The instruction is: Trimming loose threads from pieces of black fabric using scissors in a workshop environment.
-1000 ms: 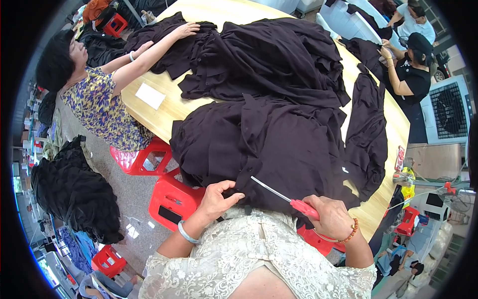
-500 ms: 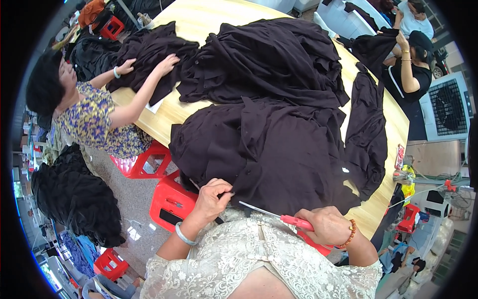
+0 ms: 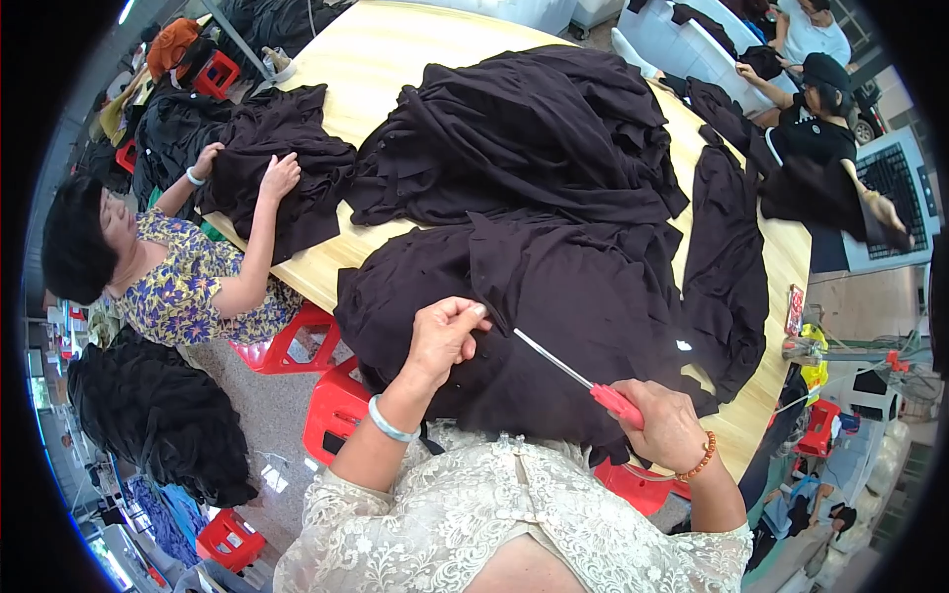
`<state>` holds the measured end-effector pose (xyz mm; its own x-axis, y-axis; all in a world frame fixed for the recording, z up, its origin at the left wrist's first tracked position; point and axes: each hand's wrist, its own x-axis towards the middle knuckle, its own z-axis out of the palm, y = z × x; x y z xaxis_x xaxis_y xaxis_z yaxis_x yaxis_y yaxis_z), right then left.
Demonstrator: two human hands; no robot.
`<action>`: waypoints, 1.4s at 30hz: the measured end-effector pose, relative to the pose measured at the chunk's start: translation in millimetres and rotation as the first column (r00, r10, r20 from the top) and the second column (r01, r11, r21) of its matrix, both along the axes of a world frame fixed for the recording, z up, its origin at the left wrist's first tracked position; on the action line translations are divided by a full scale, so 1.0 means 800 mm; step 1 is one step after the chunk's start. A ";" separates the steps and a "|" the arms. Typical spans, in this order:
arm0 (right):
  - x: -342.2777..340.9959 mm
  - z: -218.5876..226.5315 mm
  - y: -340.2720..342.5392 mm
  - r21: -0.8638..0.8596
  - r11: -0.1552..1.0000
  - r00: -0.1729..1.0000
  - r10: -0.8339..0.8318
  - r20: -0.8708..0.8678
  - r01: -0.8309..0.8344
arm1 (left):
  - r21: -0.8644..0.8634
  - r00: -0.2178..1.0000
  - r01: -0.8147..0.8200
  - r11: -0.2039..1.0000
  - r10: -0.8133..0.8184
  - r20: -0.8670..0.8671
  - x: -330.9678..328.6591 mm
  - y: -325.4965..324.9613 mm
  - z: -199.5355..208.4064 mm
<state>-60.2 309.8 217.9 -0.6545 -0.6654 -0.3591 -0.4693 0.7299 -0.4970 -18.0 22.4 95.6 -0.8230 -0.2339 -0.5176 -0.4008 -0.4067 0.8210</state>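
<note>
A dark, nearly black garment [image 3: 583, 296] with a buttoned strip lies spread over the near edge of the table in front of me. My left hand [image 3: 442, 338] is closed in a pinch at the strip's edge, on the garment's left part. In my right hand [image 3: 660, 423] is a red-handled tool [image 3: 615, 403] with a long thin metal shaft; its exact kind is unclear. The shaft slants up and left over the cloth, its tip just right of my left fingertips. Those fingertips partly hide the cloth between them.
A heap of dark garments [image 3: 524, 138] covers the middle of the pale wooden table [image 3: 381, 40]. At left, a person [image 3: 198, 267] handles dark cloth; at right, another [image 3: 811, 138] does too. Red stools [image 3: 331, 410] and a black cloth pile [image 3: 158, 415] stand on the floor.
Both my hands have moved up and away from my body, the left one also rightward, with the tool tip following. The left person's hands shifted back; the right person lowered an arm with cloth.
</note>
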 end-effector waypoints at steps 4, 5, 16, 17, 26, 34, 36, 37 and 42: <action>-0.004 -0.002 -0.001 0.012 1.000 1.000 -0.018 -0.009 0.018 | -0.210 0.972 0.170 0.963 -0.128 0.198 -0.006 -0.003 0.022; -0.006 -0.004 -0.002 0.013 1.000 1.000 -0.015 -0.009 0.015 | -0.321 0.961 0.232 0.918 -0.167 0.219 -0.012 -0.001 0.022; -0.012 -0.008 0.002 0.044 0.999 1.000 0.013 -0.012 -0.012 | 0.482 0.998 0.018 0.876 0.015 -0.065 0.006 -0.005 0.005; -0.013 -0.004 0.002 0.046 0.999 1.000 0.012 -0.012 -0.011 | 0.545 0.991 -0.015 0.838 0.086 -0.105 0.006 -0.002 0.004; -0.020 0.001 -0.021 0.044 0.995 0.996 0.087 0.034 -0.089 | 0.530 0.986 -0.079 0.844 0.143 -0.081 0.010 0.003 -0.015; -0.015 -0.016 -0.016 -0.053 0.997 0.999 0.050 -0.007 -0.050 | 0.439 0.994 -0.078 0.895 0.105 -0.037 -0.004 -0.027 0.004; -0.015 -0.015 -0.021 -0.040 0.999 1.000 0.015 -0.017 -0.015 | 0.468 0.991 -0.108 0.877 0.131 -0.017 -0.017 -0.035 0.006; -0.016 -0.014 -0.024 -0.041 0.999 1.000 0.020 -0.021 -0.021 | 0.491 0.990 -0.128 0.862 0.138 0.017 -0.025 -0.037 0.009; -0.020 -0.012 -0.034 -0.029 0.998 0.998 0.054 -0.026 -0.055 | 0.569 0.996 -0.084 0.818 0.083 0.028 -0.048 -0.052 -0.018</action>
